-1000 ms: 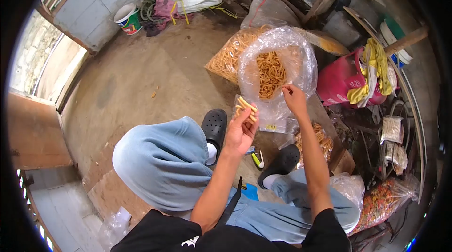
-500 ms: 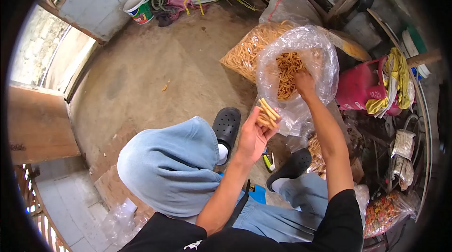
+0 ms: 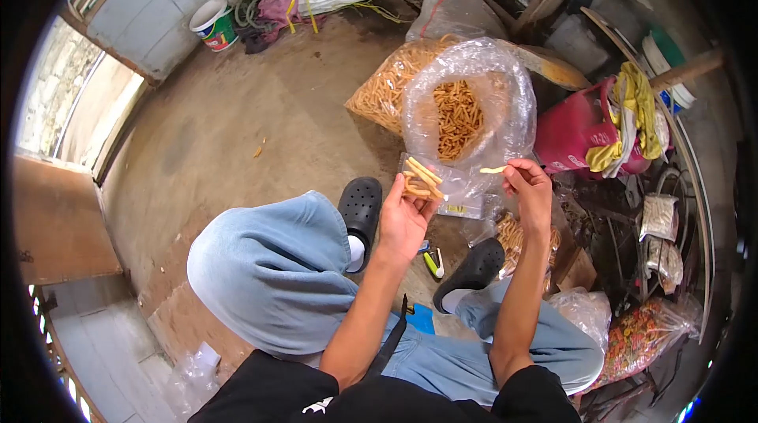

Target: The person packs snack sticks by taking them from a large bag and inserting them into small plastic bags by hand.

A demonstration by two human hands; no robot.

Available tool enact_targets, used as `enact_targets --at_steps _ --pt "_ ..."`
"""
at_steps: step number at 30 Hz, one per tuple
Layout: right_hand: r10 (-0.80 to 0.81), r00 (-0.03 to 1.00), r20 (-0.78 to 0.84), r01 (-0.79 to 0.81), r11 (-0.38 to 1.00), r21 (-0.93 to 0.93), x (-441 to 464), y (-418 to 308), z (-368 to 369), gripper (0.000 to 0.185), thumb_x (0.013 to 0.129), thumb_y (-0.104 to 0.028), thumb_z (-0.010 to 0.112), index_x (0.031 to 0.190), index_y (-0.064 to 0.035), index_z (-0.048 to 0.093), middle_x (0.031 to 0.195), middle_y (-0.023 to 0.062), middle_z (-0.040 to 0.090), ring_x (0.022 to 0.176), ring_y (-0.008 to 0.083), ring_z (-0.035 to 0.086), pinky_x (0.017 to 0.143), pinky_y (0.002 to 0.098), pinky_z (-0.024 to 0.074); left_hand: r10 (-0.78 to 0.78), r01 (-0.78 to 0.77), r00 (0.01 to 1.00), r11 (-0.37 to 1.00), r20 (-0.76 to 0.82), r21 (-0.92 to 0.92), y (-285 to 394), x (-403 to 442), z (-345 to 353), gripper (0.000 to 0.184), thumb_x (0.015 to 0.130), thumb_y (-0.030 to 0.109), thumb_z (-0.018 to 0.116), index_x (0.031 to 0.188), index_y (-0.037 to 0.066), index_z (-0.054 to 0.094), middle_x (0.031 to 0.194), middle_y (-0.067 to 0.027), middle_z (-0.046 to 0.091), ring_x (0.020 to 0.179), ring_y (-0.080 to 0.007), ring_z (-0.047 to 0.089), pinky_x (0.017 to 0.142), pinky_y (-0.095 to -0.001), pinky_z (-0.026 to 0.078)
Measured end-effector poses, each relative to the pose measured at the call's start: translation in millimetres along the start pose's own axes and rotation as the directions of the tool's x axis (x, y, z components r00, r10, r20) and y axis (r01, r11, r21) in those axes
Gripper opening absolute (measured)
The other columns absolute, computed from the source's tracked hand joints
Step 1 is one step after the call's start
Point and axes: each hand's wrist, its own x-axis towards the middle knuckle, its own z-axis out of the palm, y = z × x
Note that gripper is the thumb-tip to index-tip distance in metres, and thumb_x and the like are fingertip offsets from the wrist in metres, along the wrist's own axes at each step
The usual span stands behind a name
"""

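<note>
Closed around several pale stick-shaped snacks [image 3: 422, 178], my left hand [image 3: 404, 225] is in front of the big bag. Clear plastic shows beside these sticks, but I cannot tell whether they are inside it. My right hand [image 3: 530, 190] pinches a single snack stick [image 3: 494, 170] between thumb and fingers, level with the left hand and apart from it. Just beyond both hands stands a large clear plastic bag [image 3: 517, 99], its mouth rolled open. Browner snack sticks [image 3: 458, 119] fill its inside.
Another bag of sticks [image 3: 387, 79] leans behind the open one. A pink gas cylinder [image 3: 572, 132] with a yellow cloth stands right. A green-handled tool [image 3: 433, 265] lies between my black clogs [image 3: 361, 206]. A bucket [image 3: 215, 26] stands by the wall.
My right hand has come out of the large bag and moved back toward me, now pinching one stick. The left hand keeps its sticks. The whole view has shifted slightly.
</note>
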Motion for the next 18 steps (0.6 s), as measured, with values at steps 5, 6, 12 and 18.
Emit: enact_targets --at_steps 5,6,12,18 --pt "-0.037 0.993 0.109 0.042 0.998 -0.042 -32 -28 1 0.017 0.078 -0.001 0.074 0.094 -0.0004 0.068 0.085 0.0038 0.067 0.075 0.0065 0.059 0.062 0.0197 0.0445 0.010 -0.010 1.000 1.000 0.017 -0.003 -4 -3 8 0.034 0.099 0.031 0.041 0.119 0.005 0.053 0.121 -0.0082 0.059 0.107 -0.0195 0.059 0.093 -0.0363 0.050" --pt "-0.044 0.994 0.105 0.049 0.998 -0.042 -34 -28 6 0.017 0.078 -0.001 0.074 0.094 -0.0004 0.068 0.085 0.0038 0.067 0.075 0.0065 0.059 0.062 0.0197 0.0445 0.008 -0.008 1.000 1.000 0.024 0.004 -5 -3 8 0.034 0.099 0.031 0.041 0.119 0.005 0.053 0.120 -0.0082 0.059 0.107 -0.0196 0.059 0.094 -0.0366 0.050" --pt "-0.245 0.968 0.054 0.246 0.969 -0.010 -42 -12 36 0.014 0.079 0.003 0.071 0.092 -0.0006 0.068 0.088 0.0023 0.066 0.075 0.0063 0.057 0.066 0.0194 0.0448 -0.006 0.002 0.999 0.998 0.049 0.065 -13 -10 15 0.033 0.100 0.028 0.041 0.122 0.007 0.051 0.119 -0.0089 0.060 0.109 -0.0203 0.059 0.093 -0.0371 0.051" --pt "-0.341 0.937 -0.076 0.311 0.914 -0.261 -49 5 64 0.017 0.072 -0.005 0.077 0.088 -0.0076 0.073 0.094 0.0034 0.060 0.081 0.0084 0.055 0.067 0.0220 0.0427 0.065 -0.088 0.990 0.978 0.125 0.189 -15 -17 23 0.032 0.100 0.025 0.041 0.127 0.008 0.046 0.122 -0.0101 0.058 0.108 -0.0196 0.060 0.087 -0.0352 0.055"
